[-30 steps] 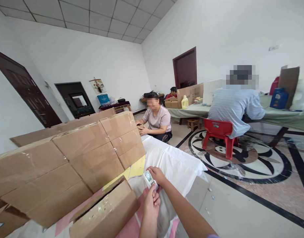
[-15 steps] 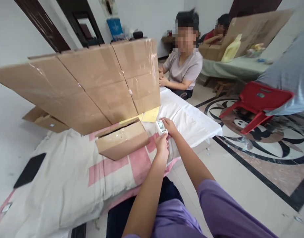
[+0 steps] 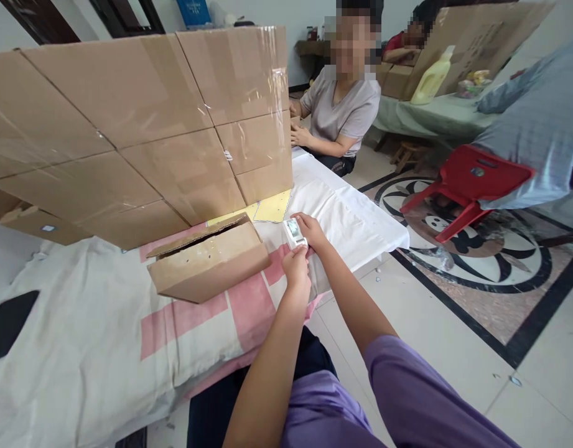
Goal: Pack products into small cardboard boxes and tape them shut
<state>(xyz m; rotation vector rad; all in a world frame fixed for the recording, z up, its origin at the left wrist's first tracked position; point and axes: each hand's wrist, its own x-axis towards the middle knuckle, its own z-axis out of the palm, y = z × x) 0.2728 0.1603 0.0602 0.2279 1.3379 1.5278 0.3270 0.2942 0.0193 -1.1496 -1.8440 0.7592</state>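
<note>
Both hands meet around a small white box-shaped item with a grey-green panel on its upper face; what exactly it is I cannot make out. My left hand grips its near end, thumb on top. From the right side, my right hand holds it with bent fingers, partly hidden behind it. The item is above the edge of the cloth-covered table. Left of my hands lies a cardboard box, its long top slit partly open. Behind it, a yellow sheet rests on the white cloth.
A tall cardboard partition stands across the table. Beyond its right end sits a person in a grey top. A dark flat pad lies at far left. A red plastic chair stands on the patterned floor, with another person's clothing against it.
My view has shifted, so the partition and cardboard box appear further left. Both hands keep hold of the white item, with little change in grip.
</note>
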